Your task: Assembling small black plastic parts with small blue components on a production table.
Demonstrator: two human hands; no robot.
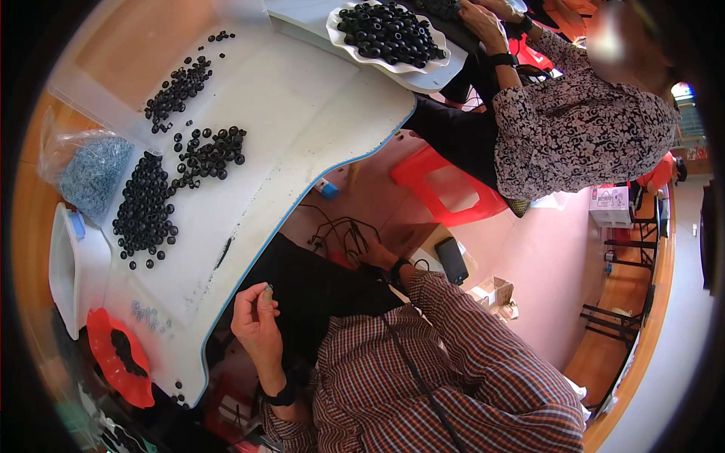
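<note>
My left hand (pixel 258 328) is raised just off the table's edge, thumb and fingers pinched together. A tiny grey-blue piece (pixel 269 288) shows at the fingertips, too small to name. Lower and to the right, over my dark-clad lap, my right hand (pixel 377 255) has its fingers closed at a looped black cable (pixel 361 230); the fingertips are partly hidden. On the white table (pixel 264 158) lie heaps of small black ring-like pieces (pixel 143 208). Scattered pale bluish bits (pixel 147 313) sit near a red scalloped dish (pixel 106 355) with dark contents.
A clear bag of grey-blue pieces (pixel 94 177) and a white bin (pixel 79 264) stand at the left. Another person (pixel 581 136) works at the far right, near a white scalloped plate (pixel 336 30) of black pieces. A red stool (pixel 445 185) and a phone (pixel 451 260) on a box are below.
</note>
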